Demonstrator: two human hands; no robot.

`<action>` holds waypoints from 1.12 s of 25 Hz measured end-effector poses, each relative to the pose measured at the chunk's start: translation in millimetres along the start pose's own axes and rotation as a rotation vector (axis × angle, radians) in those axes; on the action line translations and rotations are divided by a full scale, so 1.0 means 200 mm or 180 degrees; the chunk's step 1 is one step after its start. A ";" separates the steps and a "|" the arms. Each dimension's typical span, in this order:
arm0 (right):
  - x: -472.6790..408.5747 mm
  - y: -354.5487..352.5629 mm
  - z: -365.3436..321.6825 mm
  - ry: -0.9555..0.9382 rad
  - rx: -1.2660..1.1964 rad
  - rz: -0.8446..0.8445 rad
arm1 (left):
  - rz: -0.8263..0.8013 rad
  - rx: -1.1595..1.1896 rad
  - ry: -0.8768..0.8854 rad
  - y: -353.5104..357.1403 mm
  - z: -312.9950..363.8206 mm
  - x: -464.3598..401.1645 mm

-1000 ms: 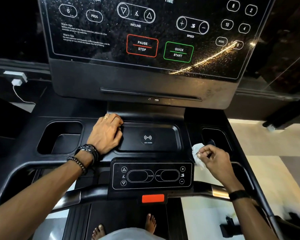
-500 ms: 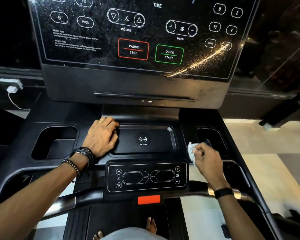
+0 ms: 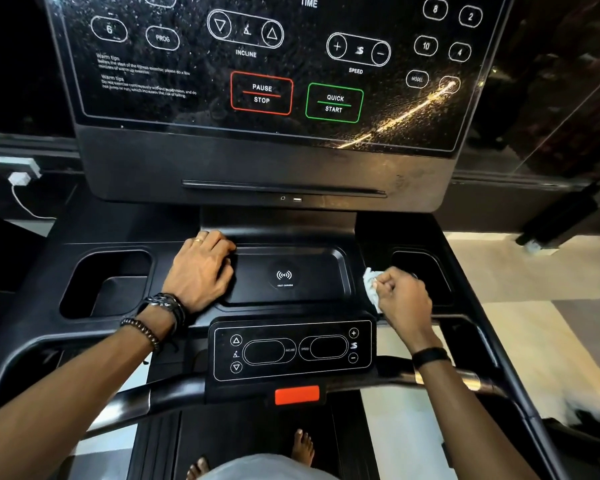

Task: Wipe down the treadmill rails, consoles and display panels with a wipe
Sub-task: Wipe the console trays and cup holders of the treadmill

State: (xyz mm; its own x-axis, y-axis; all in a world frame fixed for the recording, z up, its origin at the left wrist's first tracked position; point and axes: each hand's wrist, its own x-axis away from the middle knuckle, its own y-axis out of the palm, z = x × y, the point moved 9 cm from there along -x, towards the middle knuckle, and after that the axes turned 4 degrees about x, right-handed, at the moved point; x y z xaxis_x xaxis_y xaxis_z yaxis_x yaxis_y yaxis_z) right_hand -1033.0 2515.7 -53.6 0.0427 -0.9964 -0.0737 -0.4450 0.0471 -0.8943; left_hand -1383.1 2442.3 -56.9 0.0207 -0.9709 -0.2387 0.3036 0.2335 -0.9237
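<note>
Both hands work a treadmill console: the right hand pinches a crumpled white wipe in curled fingers, pressing it to the ledge between the charging tray and the right cup holder. Fingers relaxed, the left hand rests flat at the tray's left edge. Above, the droplet-speckled display panel shows its pause and quick-start buttons. Bare feet stand on the belt below.

Dim gym scene, wide-angle view.
A warm glare streak crosses the speckled display panel at right; the pale floor is brightest, and edges bow and blur.
</note>
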 end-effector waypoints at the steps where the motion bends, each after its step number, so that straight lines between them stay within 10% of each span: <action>1: 0.00 0.02 -0.03 -0.0015 -0.0015 -0.0015 | 0.0024 0.0008 -0.0002 0.00 0.00 0.00; 28: 0.23 0.02 -0.04 -0.0581 -0.0544 -0.0322 | -0.0344 0.0045 0.0537 0.11 0.29 -0.12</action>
State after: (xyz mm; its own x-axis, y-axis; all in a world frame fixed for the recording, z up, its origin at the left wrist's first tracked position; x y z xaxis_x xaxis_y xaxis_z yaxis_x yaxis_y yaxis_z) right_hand -1039.7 2468.7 -56.6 0.2484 -0.9654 -0.0800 -0.5743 -0.0802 -0.8147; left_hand -1321.0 2468.3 -54.1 -0.1724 -0.9672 -0.1864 0.3089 0.1267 -0.9426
